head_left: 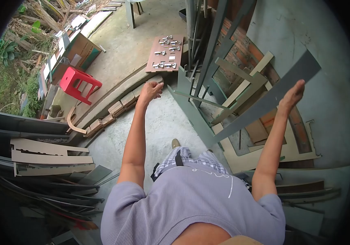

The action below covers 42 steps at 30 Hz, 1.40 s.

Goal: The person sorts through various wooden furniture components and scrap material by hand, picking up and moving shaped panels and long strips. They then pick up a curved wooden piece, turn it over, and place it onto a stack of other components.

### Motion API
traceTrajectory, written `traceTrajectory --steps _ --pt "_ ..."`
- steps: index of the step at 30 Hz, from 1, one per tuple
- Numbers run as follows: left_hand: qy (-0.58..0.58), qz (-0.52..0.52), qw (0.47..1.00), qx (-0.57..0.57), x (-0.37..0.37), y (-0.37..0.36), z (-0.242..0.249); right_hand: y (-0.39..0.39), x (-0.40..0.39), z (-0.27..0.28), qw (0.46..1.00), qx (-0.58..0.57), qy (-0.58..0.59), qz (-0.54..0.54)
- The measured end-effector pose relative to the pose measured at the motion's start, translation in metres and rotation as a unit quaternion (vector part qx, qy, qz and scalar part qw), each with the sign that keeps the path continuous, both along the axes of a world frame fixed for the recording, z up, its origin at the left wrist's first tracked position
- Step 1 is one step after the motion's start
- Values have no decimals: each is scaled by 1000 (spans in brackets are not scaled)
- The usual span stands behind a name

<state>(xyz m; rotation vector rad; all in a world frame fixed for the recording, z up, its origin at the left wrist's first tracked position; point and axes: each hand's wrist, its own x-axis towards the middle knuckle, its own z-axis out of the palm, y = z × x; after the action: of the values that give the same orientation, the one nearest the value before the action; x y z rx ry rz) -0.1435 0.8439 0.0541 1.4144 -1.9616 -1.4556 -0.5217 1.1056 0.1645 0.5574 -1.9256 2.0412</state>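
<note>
A long, narrow grey board (271, 98) slants up on the right, with its lower end down by the leaning panels. My right hand (293, 96) is closed on the board's right edge, near the upper end; some of its fingers are hidden. My left hand (152, 90) is held out in front with the fingers curled in, and nothing shows in it. Below and beyond that hand run the row of bricks (116, 108) and the concrete step. Farther off lies a brown board (153, 61) carrying several metal hinge-like fittings (169, 64).
A red plastic stool (80, 85) stands left beside a large cardboard box (83, 51). Cut board pieces (52, 159) are stacked at lower left. On the right, a green panel (193, 118) and several strips (244, 87) lean together. Pale concrete floor (158, 122) lies ahead of my feet.
</note>
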Motion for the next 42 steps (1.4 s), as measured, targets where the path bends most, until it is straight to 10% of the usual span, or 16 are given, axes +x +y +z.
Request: traceTrajectory --steps 6,13,19,25,33,42 --pt "5 -44 998 -37 -21 -64 -16 5 83 16 998 4 34 -45" --pt "321 -267 905 -79 -67 -19 118 8 156 16 994 32 13 -100" --pt "414 -387 814 -125 -55 80 133 9 185 14 974 45 -74 207" --pt "489 -351 799 16 -25 114 164 9 211 29 928 101 -33 358" --pt "492 -311 790 -193 -20 157 182 9 250 35 931 52 -79 352" --pt "600 -45 795 -81 45 188 229 -6 293 62 918 86 -58 383"
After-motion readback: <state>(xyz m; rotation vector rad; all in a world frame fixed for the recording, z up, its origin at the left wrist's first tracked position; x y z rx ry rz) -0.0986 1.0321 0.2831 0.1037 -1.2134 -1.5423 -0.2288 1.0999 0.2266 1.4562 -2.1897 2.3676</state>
